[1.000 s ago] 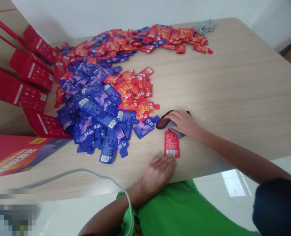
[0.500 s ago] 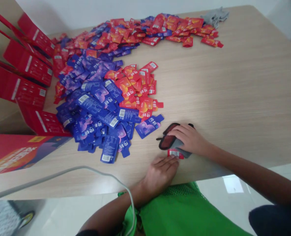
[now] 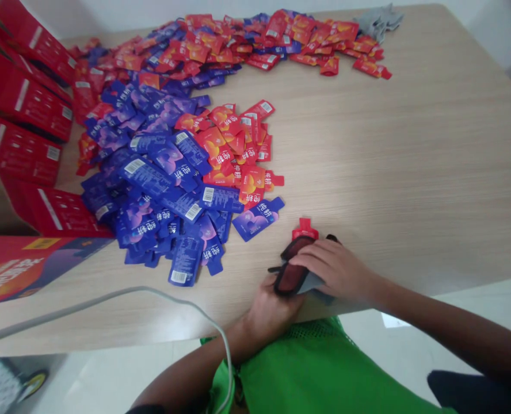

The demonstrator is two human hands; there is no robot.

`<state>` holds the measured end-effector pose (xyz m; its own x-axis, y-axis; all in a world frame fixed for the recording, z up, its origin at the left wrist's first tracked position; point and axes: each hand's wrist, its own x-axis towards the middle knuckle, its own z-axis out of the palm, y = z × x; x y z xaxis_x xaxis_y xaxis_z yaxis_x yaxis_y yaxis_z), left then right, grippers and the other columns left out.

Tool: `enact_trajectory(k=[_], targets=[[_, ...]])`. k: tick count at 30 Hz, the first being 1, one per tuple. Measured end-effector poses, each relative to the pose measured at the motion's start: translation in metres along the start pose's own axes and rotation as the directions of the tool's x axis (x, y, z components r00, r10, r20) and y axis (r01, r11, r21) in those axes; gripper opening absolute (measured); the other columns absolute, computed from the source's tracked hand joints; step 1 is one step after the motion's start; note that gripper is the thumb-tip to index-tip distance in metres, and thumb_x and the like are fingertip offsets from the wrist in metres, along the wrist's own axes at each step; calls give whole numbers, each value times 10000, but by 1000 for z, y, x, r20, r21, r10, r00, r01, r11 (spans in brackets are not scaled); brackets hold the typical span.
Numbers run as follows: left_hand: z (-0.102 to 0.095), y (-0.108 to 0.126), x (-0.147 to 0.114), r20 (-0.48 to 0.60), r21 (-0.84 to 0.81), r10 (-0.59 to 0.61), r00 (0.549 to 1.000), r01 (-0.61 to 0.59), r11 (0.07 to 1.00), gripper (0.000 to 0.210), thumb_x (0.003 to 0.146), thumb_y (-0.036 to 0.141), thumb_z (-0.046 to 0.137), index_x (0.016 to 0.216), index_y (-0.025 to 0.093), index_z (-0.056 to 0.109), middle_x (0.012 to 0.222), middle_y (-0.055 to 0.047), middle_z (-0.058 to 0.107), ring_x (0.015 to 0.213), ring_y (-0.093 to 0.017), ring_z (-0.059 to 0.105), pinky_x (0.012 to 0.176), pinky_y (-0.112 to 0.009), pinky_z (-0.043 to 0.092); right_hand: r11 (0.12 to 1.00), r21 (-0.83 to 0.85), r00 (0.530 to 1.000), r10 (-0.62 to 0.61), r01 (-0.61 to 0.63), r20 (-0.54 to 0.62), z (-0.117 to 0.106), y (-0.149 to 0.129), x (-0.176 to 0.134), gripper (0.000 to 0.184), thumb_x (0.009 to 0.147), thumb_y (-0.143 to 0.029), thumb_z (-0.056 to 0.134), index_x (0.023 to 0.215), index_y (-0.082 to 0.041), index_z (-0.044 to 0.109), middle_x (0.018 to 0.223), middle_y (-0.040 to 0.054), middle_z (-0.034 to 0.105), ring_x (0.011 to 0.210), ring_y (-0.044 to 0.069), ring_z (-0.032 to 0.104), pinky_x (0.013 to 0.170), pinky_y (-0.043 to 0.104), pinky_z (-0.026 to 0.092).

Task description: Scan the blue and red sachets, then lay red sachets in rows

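Wooden table (image 3: 411, 172) — both hands grip a scanner (image 3: 290, 270), red sachet (image 3: 305, 229) spout pointing away.

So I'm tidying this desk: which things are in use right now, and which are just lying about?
In use: right hand on the scanner; red sachet under it; left hand beside.
Lying about: blue sachets, red sachets, red boxes, grey cloth, cable.
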<state>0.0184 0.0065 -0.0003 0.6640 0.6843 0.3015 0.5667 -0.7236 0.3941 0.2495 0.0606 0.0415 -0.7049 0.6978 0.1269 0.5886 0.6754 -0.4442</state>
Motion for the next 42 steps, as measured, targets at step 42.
enact_trajectory(k=[42], targets=[[-32,-5,50,-30,-61,-73,997,71,996,171,1062,296,618,1197,202,663,1006,-8,779,976,-198,693,852,-380,492,770,301,478,600,-563,-642,-42,73,2,378,941,-498,699,1257,-291,679,1164,79,762,1065,314,725,931,488,582]])
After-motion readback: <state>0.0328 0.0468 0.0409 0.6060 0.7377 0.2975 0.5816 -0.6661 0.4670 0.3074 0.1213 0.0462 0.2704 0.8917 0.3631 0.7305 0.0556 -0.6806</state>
